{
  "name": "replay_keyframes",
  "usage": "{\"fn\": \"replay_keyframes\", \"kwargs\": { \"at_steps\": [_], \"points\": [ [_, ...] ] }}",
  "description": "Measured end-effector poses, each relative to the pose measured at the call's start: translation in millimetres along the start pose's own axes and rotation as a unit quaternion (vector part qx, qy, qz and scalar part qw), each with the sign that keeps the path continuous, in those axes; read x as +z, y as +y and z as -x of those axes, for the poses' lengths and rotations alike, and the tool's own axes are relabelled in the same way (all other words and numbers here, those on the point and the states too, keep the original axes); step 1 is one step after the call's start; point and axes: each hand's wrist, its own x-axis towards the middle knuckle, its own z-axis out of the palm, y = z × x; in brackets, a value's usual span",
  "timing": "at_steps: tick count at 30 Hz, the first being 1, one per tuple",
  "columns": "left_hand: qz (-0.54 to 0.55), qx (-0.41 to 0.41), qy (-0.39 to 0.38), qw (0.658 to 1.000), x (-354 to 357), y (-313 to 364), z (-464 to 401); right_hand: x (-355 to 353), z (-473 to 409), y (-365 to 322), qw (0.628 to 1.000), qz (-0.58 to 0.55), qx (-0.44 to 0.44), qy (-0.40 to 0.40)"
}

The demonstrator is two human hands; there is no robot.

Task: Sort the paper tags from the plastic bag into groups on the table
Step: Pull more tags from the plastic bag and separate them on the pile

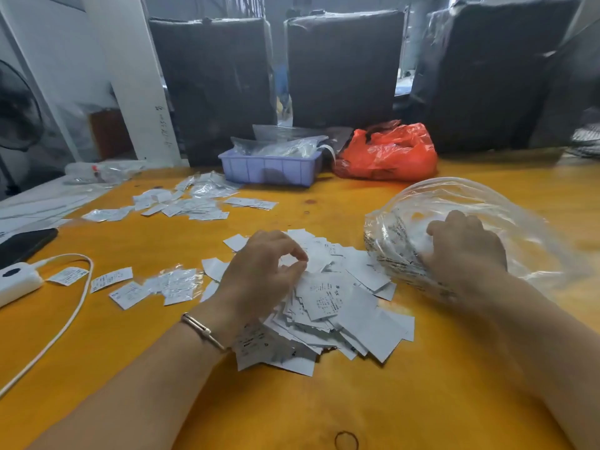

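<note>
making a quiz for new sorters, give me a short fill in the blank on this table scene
1. The right hand rests on the clear ____ bag.
2. The left hand is over the big pile of paper ____.
3. The tray at the back is ____ in colour.
4. The left wrist wears a ____.

Missing words: plastic; tags; purple; bracelet
</note>
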Motion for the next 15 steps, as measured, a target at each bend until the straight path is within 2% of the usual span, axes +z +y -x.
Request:
{"fn": "replay_keyframes", "kwargs": {
  "at_steps": [5,15],
  "points": [
    [0.008,0.021,0.042,0.999,-1.6,-1.4,5.4,2.2,-3.4,4.8,0.999,-0.013,-0.006,0.042],
    [0.005,0.02,0.048,0.999,-1.7,-0.7,7.0,0.2,-3.2,6.5,0.973,-0.152,0.0,0.174]
  ]
}}
